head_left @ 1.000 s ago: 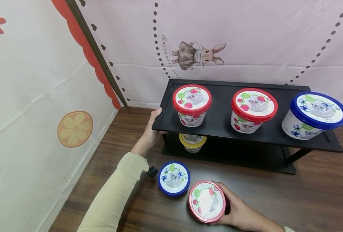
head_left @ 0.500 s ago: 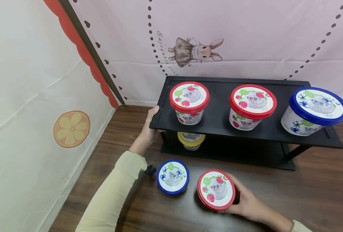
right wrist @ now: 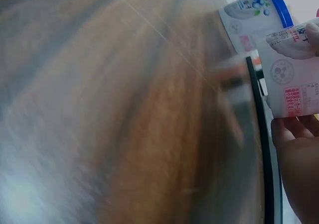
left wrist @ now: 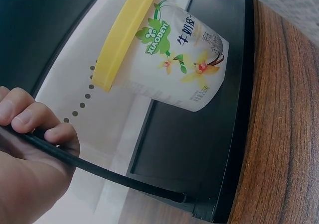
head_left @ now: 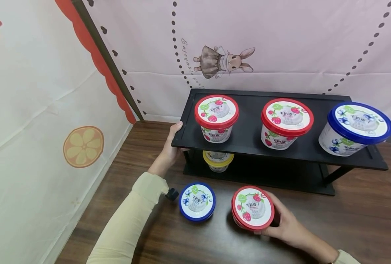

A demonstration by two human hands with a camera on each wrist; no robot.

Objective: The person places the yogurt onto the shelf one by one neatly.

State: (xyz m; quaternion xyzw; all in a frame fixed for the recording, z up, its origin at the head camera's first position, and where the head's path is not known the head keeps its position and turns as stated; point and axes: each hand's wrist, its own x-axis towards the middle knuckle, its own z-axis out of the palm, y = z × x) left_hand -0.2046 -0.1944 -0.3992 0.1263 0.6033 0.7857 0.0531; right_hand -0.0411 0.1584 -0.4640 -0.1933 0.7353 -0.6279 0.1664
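Note:
A tub with a red strawberry lid (head_left: 254, 207) is gripped from its right side by my right hand (head_left: 286, 225), over the table in front of the rack. In the right wrist view, fingers (right wrist: 301, 127) wrap the white tub (right wrist: 289, 79). My left hand (head_left: 169, 148) holds the left end of the black two-tier rack (head_left: 248, 110); the left wrist view has its fingers (left wrist: 30, 115) curled round a thin black bar. Left of the held tub, a blue-lidded blueberry tub (head_left: 197, 201) stands on the table.
Two red-lidded tubs, left (head_left: 216, 112) and middle (head_left: 287, 117), and a blue-lidded tub (head_left: 359, 123) stand on the top shelf. A yellow-lidded tub (head_left: 218, 161) sits on the lower shelf, partly hidden. Fabric walls (head_left: 281, 40) close off the back and left.
My right hand has carried the red-lidded strawberry tub rightward and toward the rack, away from the blue-lidded one. My left hand keeps its hold on the rack's left end.

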